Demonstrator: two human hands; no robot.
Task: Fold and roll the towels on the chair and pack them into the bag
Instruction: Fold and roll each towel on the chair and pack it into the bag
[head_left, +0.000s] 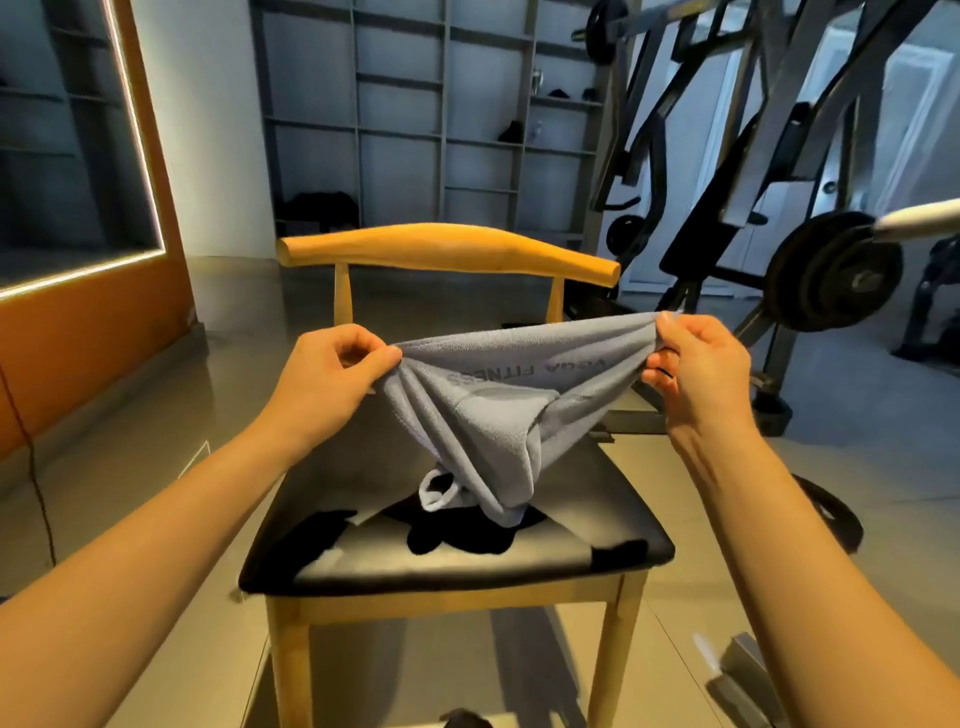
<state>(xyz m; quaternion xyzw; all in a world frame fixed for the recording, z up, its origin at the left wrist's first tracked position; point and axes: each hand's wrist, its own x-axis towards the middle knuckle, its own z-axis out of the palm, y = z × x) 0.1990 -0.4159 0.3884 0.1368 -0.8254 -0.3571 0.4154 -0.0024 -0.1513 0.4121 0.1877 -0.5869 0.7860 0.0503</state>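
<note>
Grey towel (498, 415) is being held over the chair (597, 499) seat, pinched at 9 o'clock by fingers (383, 358) of the left hand (322, 379), at 3 o'clock by the right hand (701, 369).

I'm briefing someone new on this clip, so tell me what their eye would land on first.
First, the grey-blue terry towel, stretched mid-frame between the left hand and the right hand. Each hand pinches one end of its top edge while the bunched middle sags toward the seat. Beneath it stands the light wooden chair with a glossy black seat. At right, a black steel weight machine with round plates fills the background.
</note>
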